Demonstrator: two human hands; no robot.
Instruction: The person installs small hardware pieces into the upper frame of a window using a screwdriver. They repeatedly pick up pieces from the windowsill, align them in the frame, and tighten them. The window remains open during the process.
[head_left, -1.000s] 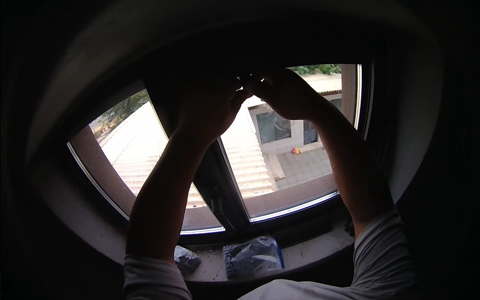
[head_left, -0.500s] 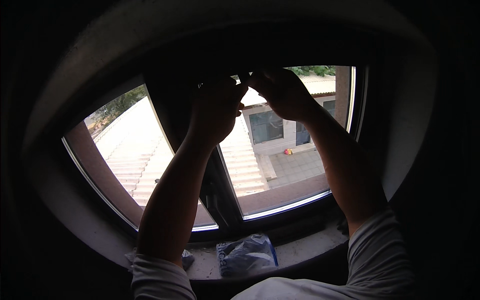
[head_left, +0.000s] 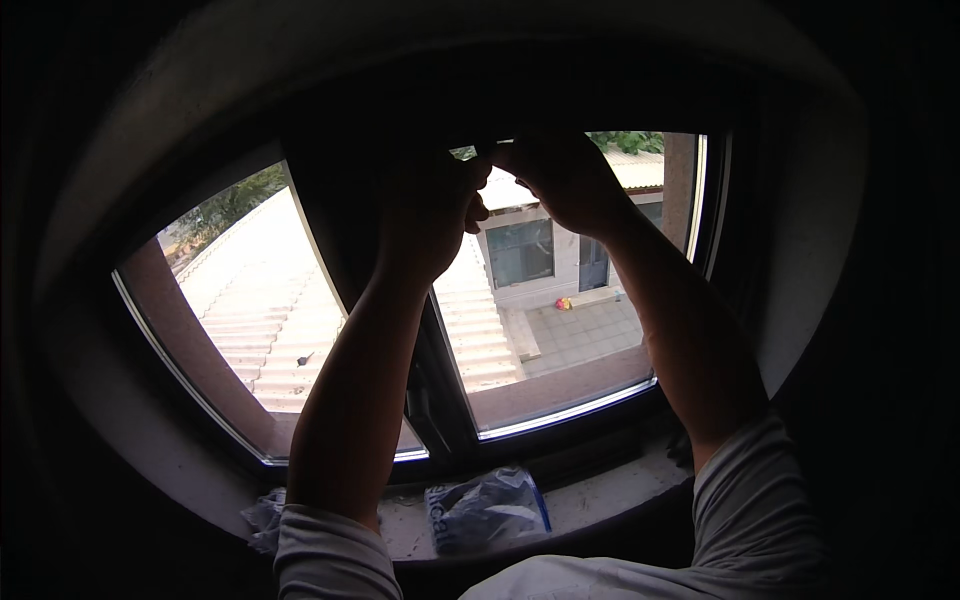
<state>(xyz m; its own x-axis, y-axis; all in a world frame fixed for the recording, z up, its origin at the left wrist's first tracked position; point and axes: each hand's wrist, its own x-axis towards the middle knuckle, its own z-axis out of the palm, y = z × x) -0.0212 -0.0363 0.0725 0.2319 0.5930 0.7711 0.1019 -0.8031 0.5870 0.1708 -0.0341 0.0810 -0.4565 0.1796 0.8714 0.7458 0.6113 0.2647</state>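
Observation:
Both my arms are raised to the upper part of a dark-framed window. My left hand is closed, its fingers bent, in front of the right pane near the middle post. Close beside it on the right, my right hand is also closed, its fingertips almost meeting those of the left. Both hands are dark against the bright outdoors. Whatever lies between the fingers is too small and dark to make out.
On the pale windowsill lies a clear plastic bag with a blue edge and dark contents. Crumpled plastic sits left of it, by my sleeve. Beyond the glass are a corrugated roof and a tiled yard.
The view has shifted slightly, so window and sill appear a little further left. My hands stay together at the top, with the gap between them slightly changed.

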